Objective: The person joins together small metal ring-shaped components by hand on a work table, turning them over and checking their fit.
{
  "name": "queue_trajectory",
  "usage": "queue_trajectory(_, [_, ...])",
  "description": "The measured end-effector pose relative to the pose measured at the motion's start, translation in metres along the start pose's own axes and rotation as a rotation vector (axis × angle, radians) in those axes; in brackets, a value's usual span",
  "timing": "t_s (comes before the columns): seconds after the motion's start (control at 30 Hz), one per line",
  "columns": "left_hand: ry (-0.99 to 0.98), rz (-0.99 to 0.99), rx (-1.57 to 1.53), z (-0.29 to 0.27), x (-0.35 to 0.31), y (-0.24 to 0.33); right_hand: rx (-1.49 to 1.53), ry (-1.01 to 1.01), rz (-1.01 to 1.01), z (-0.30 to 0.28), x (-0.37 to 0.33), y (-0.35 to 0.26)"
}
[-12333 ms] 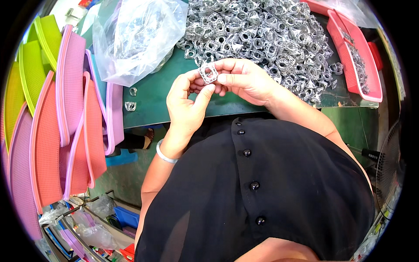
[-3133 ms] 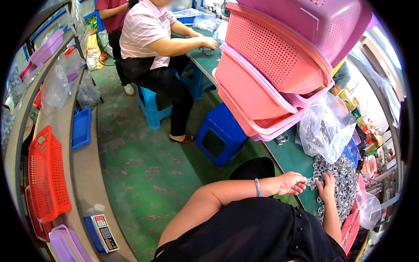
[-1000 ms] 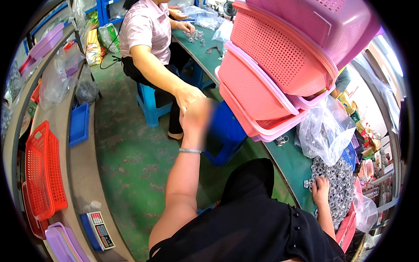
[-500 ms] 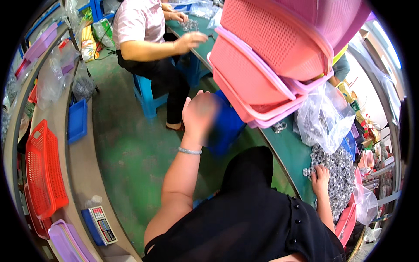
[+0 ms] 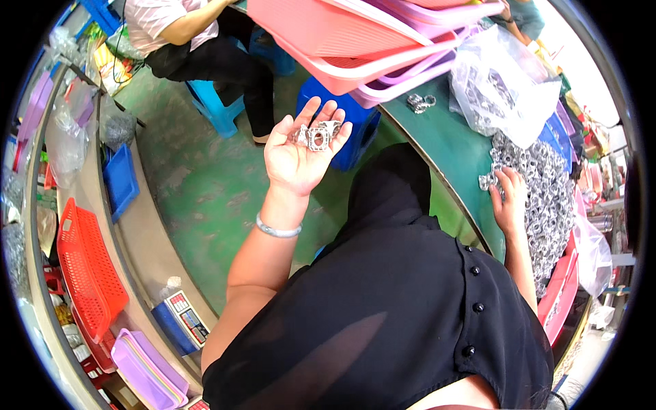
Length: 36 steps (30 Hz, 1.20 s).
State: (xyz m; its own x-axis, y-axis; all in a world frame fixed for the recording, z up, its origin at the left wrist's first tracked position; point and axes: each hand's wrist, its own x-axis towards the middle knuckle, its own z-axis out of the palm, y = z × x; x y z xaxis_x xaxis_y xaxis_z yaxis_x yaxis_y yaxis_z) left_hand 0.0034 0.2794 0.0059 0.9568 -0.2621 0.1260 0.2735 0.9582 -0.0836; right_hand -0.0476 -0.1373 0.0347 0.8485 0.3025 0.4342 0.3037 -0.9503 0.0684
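Buttons (image 5: 478, 307) run down the black blouse (image 5: 328, 301) at the near edge. To the near left, nested lavender trays (image 5: 147, 372) lie on a shelf unit, with a blue-and-white weighing scale (image 5: 183, 322) just beyond and a red perforated basket (image 5: 92, 263) to its left.

Farther in, a pale bangle (image 5: 278, 227) circles the left wrist. The left hand (image 5: 298, 154) is turned palm up, fingers extended and parted, with a few silver-coloured openwork frames (image 5: 318, 139) lying across them. On the right, the right hand (image 5: 509, 198) is at the left edge of a heap of similar frames (image 5: 540, 205) on the green table (image 5: 437, 140); its thumb and fingers stand apart, and whether it touches the frames is unclear.

Beyond the heap sits a clear plastic bag (image 5: 492, 96) of silvery pieces. Left of the bag, a stack of pink and purple baskets (image 5: 335, 34) overhangs a dark-blue stool (image 5: 355, 133). At the far left, a co-worker (image 5: 174, 31) in a striped shirt sits on a lighter blue stool (image 5: 219, 113).
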Motion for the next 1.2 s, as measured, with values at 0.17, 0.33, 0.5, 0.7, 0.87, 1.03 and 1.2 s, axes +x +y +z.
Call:
queue_trajectory(0.17, [-0.009, -0.119, 0.074, 0.017, -0.003, -0.037, 0.161, 0.046, -0.029, -0.017, 0.014, -0.028])
queue_trajectory(0.33, [0.027, -0.227, 0.162, 0.035, 0.007, -0.083, 0.459, 0.032, -0.173, -0.043, 0.042, -0.074])
queue_trajectory(0.5, [0.044, -0.383, 0.173, 0.037, 0.023, -0.136, 0.674, 0.129, -0.330, -0.057, 0.058, -0.088])
queue_trajectory(0.7, [0.073, -0.570, 0.150, 0.024, 0.040, -0.190, 0.650, 0.161, -0.229, -0.055, 0.043, -0.066])
queue_trajectory(0.87, [-0.035, -0.710, 0.091, 0.016, 0.055, -0.222, 0.776, 0.255, -0.097, -0.059, 0.026, -0.039])
queue_trajectory(1.03, [0.152, -0.884, 0.394, 0.026, 0.057, -0.248, 1.134, 0.321, 0.225, -0.041, -0.007, -0.012])
queue_trajectory(1.2, [0.119, -0.935, 0.712, 0.020, 0.062, -0.271, 1.587, 0.340, 0.360, -0.042, -0.030, -0.003])
